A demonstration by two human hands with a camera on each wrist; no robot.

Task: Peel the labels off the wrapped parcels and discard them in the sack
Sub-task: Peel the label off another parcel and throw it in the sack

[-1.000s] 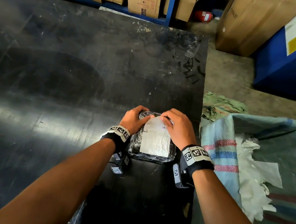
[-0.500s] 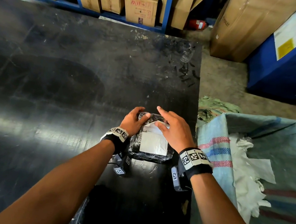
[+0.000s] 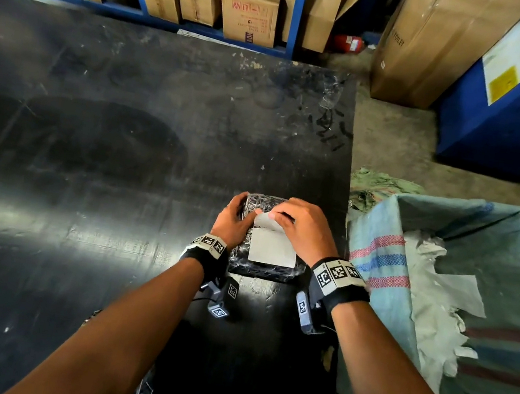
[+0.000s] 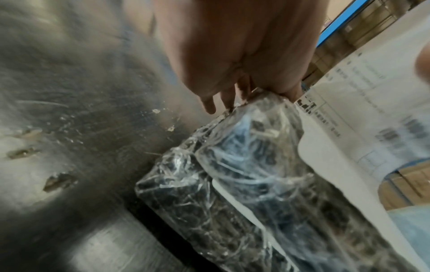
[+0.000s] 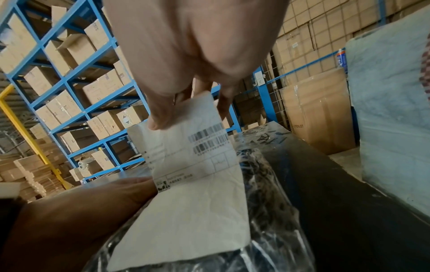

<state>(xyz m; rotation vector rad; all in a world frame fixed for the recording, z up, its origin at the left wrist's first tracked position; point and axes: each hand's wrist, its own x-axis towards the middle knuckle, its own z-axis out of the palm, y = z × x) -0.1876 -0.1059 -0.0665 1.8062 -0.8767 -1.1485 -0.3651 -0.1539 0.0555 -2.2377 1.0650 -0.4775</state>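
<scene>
Tabletop: parcel laid at 6 o'clock.
Left hand: parcel gripped, steadied against pulling.
Right hand: label edge pinched, far end lifted.
Sack: kept at 3 o'clock for discards.

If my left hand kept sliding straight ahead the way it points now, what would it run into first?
Probably nothing soon: beyond the left hand, which grips the parcel, bare table runs to the far edge, then the boxes. Depth is uncertain.

Both forearms are bare, with no sleeves in sight. Each wrist wears a black strap topped by a pale band printed with square black-and-white marker codes. A small grey camera box with its own marker hangs under each wrist.
</scene>
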